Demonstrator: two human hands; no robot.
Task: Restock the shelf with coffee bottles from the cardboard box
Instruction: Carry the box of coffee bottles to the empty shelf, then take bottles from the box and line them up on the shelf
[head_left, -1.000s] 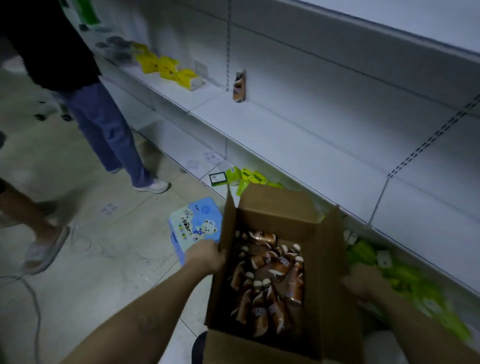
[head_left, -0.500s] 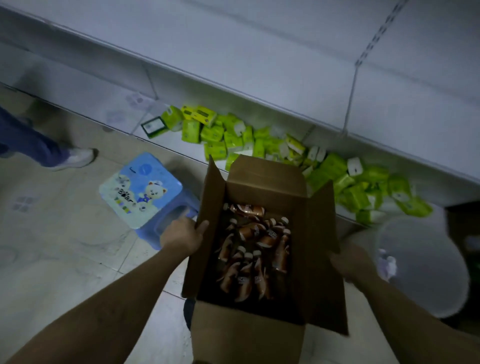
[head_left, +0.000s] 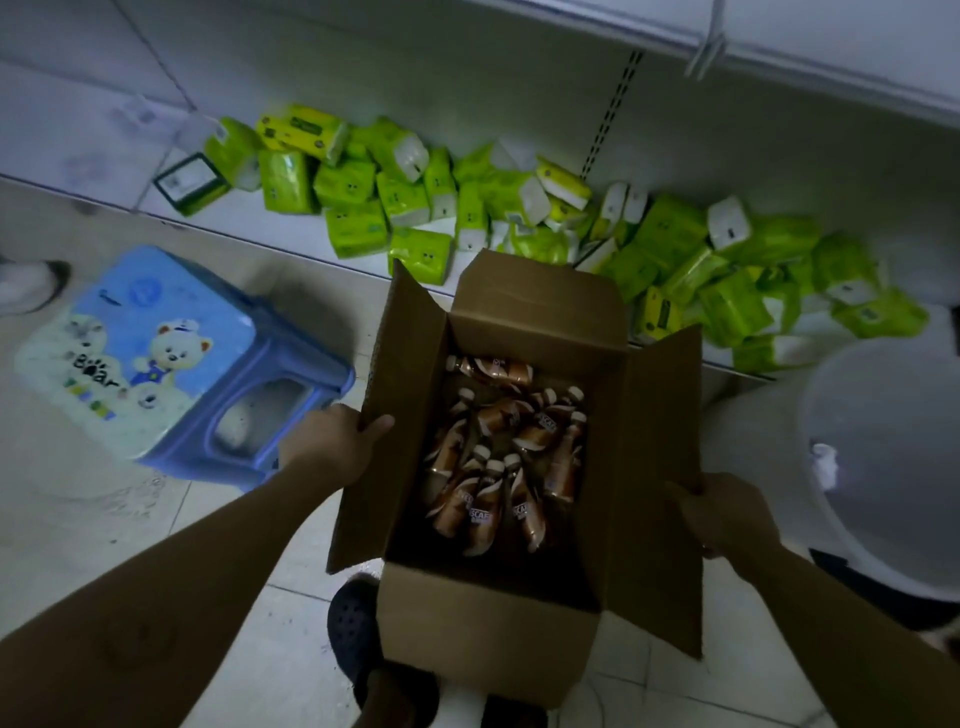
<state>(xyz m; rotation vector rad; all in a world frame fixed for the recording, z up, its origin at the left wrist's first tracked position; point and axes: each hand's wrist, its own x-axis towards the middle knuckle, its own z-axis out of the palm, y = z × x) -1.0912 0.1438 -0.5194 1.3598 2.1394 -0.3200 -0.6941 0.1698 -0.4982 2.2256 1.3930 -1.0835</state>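
Left hand (head_left: 332, 441) grips the left flap of the open box (head_left: 485, 636), thumb over its edge; right hand (head_left: 727, 514) clasps the right flap. Inside the box, brown coffee bottles (head_left: 498, 457) lie jumbled on the bottom. A blue stool (head_left: 171, 364) stands just left of the box on the tiled floor (head_left: 93, 519). Beyond, green packs (head_left: 415, 197) litter the lowest shelf (head_left: 78, 135); a white bucket (head_left: 883, 467) stands at right.
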